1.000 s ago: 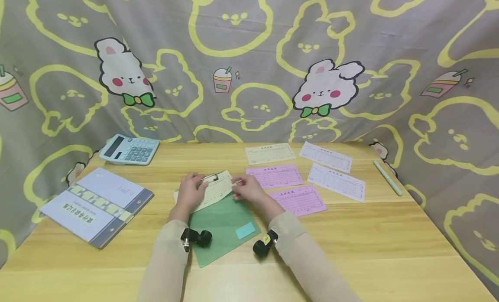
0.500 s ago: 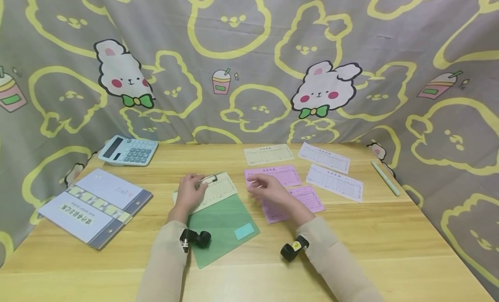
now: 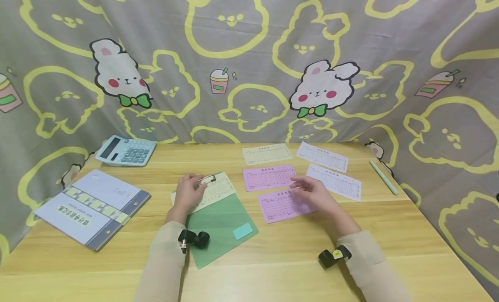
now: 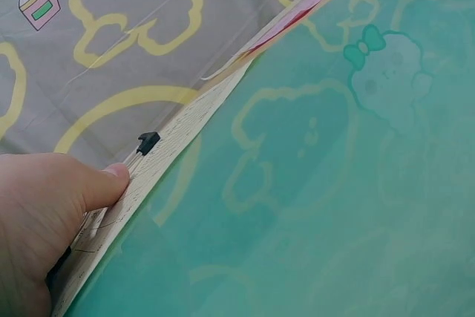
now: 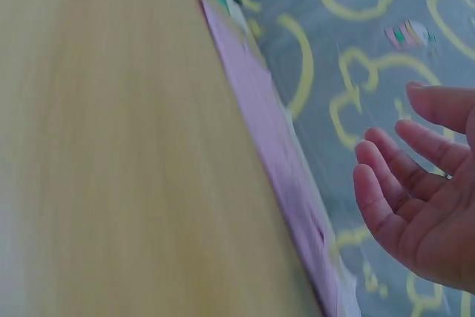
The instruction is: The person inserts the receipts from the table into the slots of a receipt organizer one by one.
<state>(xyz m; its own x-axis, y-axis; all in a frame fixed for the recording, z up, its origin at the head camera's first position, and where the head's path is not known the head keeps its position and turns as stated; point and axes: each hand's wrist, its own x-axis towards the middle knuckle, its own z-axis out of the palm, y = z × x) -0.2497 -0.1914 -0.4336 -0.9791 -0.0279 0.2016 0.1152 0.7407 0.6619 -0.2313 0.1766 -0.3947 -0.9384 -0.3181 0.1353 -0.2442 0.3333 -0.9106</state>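
Observation:
A glossy green clipboard (image 3: 222,228) lies tilted on the table, with a pale yellow printed slip (image 3: 220,189) along its top. My left hand (image 3: 189,193) grips the board's top end at the metal clip (image 3: 210,178). In the left wrist view the thumb (image 4: 110,183) sits against the clip's wire, and the other fingers are largely hidden. My right hand (image 3: 315,194) holds nothing. It hovers over a lower pink slip (image 3: 278,206), its fingers loosely bent and apart in the right wrist view. An upper pink slip (image 3: 267,177) lies just beyond.
Behind the pink slips lies another yellow slip (image 3: 269,154). Two white slips (image 3: 323,157) are at the back right, beside a light green pen (image 3: 383,177). A blue calculator (image 3: 126,151) and a lilac account book (image 3: 91,206) occupy the left. A patterned curtain (image 3: 249,68) closes the back.
My right hand has let go of the yellow slip's right corner and moved right, over the pink slips. The slip's corner now lies flat on the clipboard. My left hand stays at the clip.

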